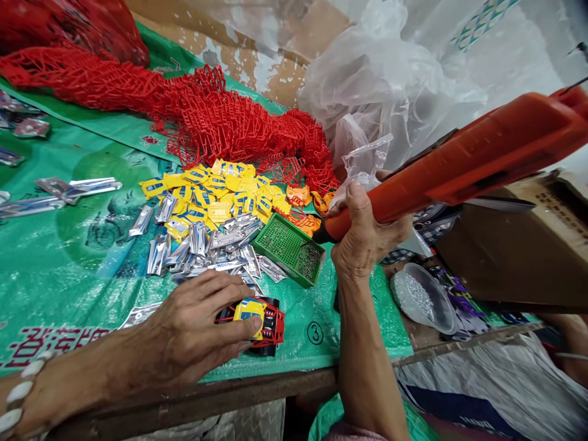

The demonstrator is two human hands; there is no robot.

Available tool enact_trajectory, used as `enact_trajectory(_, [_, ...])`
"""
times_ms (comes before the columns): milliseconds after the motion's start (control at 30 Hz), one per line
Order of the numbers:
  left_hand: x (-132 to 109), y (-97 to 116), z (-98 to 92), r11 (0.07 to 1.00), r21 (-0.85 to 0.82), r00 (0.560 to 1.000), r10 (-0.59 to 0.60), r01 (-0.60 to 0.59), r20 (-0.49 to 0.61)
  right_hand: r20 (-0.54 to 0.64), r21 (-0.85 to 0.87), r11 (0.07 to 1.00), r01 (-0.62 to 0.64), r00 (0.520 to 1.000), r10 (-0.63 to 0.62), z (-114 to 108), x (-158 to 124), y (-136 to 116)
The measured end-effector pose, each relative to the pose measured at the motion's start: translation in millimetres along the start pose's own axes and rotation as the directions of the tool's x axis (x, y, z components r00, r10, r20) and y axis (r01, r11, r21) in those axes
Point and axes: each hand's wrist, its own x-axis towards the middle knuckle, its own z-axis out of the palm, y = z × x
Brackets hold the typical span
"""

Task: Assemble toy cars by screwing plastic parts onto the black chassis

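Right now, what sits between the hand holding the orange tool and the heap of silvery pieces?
In the head view, a green tray of small screws lies between the right hand and the silvery pieces.

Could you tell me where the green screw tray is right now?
In the head view the green screw tray sits mid-table, between the silver pieces and the right hand.

Single head cam, worn by the person at the near edge of the desk (55, 269), facing fwd & down, v. close. Left grip (193, 331) and right grip (362, 239) sit low centre. Orange driver (482, 153) looms right, nearest the lens. Far: red mesh pile (220, 116).
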Motion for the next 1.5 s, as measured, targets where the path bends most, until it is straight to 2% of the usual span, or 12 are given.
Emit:
enact_trajectory(200, [1,2,-3.6,1.0,-0.002,1.0,-0.006,0.006,0.019,0.03,-0.038,0.999,-0.004,1.0,0.005,-1,0,1])
enact_trajectory(367, [4,6,-8.1,0.997,-0.036,0.997,-0.064,0.065,0.036,0.031,-0.065,0.998,0.019,0.999,-0.017,-2,-1,3])
enact_trajectory(667, [1,5,-7.6,0.997,-0.061,0.999,-0.038,0.04,0.032,-0.006,-0.023,0.999,0.047,0.999,-0.047,-1,0,5])
enact_trajectory(1033, [-1,2,-4.3,0.995,-0.075,0.997,-0.069,0.07,0.017,0.06,0.017,0.999,0.04,0.997,-0.041,2,1,5])
enact_trajectory(1167, [-2,1,-2.5,0.992,-0.101,0.997,-0.075,0.075,0.0,0.021,0.034,0.998,0.052,0.998,-0.053,2,1,4])
enact_trajectory(1333, [-2,0,-2.6,0.984,-0.135,0.993,-0.115,0.117,0.019,0.012,0.053,0.998,0.023,1.0,-0.024,3,3,-6])
enact_trajectory(1500, [-2,-2,-0.4,0.969,-0.177,0.985,-0.173,0.171,0.004,-0.026,0.228,0.971,0.073,0.997,-0.069,8,6,-39])
